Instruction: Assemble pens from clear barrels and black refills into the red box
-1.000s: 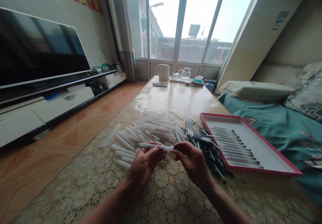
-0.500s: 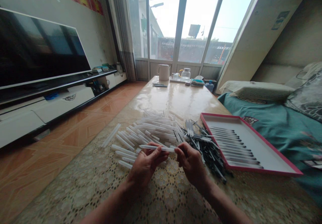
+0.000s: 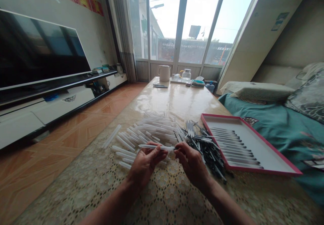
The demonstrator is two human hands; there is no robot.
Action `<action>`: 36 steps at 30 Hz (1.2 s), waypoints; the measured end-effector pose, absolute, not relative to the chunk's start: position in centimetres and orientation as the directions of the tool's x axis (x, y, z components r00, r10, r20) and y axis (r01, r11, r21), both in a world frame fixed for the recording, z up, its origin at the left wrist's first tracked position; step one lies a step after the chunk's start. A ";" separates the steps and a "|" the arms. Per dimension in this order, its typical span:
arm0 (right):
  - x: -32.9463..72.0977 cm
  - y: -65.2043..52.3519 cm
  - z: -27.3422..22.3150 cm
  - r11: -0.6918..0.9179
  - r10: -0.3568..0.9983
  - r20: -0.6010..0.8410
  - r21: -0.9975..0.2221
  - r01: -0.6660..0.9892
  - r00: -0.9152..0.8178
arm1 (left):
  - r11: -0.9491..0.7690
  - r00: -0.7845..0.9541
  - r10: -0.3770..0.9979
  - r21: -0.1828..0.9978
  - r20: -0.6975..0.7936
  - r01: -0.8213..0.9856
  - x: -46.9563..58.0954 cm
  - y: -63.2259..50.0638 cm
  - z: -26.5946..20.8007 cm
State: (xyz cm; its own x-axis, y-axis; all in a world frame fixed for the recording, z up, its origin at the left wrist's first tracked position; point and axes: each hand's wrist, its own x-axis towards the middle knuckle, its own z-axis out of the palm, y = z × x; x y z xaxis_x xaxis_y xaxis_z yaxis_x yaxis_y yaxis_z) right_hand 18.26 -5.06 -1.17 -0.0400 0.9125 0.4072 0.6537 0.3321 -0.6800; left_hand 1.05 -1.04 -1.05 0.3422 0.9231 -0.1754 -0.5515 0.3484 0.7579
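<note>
Inside the pink-rimmed tray (image 3: 255, 144) — pens (image 3: 233, 145)

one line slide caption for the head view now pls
Left hand holding a white pen tube, right hand at its end, near loose white tubes, dark pen parts and a red-rimmed tray.

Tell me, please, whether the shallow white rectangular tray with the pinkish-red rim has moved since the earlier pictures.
No; judged against the beige handled jug on the glossy patterned table, the tray shows no shift either way.
</note>
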 end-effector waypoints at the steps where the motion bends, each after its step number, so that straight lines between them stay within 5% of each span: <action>1: 18.3 -5.0 -1.2 0.331 0.914 0.403 -0.680 0.655 -0.044 | 0.350 0.345 0.922 0.755 -0.175 -0.555 1.1 -1.1 -1.0; 17: 17.5 -5.3 -1.5 0.197 0.978 0.206 -0.894 0.402 -0.022 | 0.323 0.408 0.908 0.782 -0.098 -0.532 1.3 -1.4 -0.5; 25: 18.0 -5.2 -1.3 0.262 0.954 0.298 -0.759 0.596 -0.039 | 0.355 0.317 0.927 0.737 -0.200 -0.575 1.0 -1.0 -1.2; 31: 18.1 -5.1 -1.6 0.244 0.968 0.234 -0.826 0.509 -0.085 | 0.369 0.360 0.914 0.753 -0.187 -0.545 1.1 -1.1 -0.9; 36: 18.0 -5.2 -1.4 0.254 0.958 0.284 -0.761 0.597 -0.045 | 0.367 0.339 0.920 0.746 -0.199 -0.556 1.1 -1.0 -1.0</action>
